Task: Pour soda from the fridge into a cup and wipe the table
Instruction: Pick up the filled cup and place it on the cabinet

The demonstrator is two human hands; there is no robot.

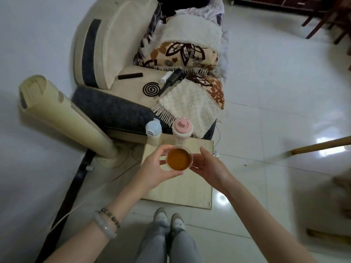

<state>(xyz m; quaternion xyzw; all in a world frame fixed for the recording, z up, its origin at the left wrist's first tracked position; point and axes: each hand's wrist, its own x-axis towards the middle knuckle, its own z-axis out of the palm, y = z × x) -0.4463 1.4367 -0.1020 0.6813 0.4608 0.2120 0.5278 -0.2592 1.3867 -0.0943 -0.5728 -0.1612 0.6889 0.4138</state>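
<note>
Left hand (157, 168) gripped clear plastic cup (191, 158), fingers curled round its wall; right hand (209, 167) lay straight-fingered against the other side. Cup nearly full of amber soda (178, 161), held above pale wooden counter (190, 190). Mark on blue-lidded bottle (153, 130) too small to read.

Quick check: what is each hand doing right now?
Left hand: grips the cup of amber drink.
Right hand: open, straight fingers touching the cup's side.
</note>
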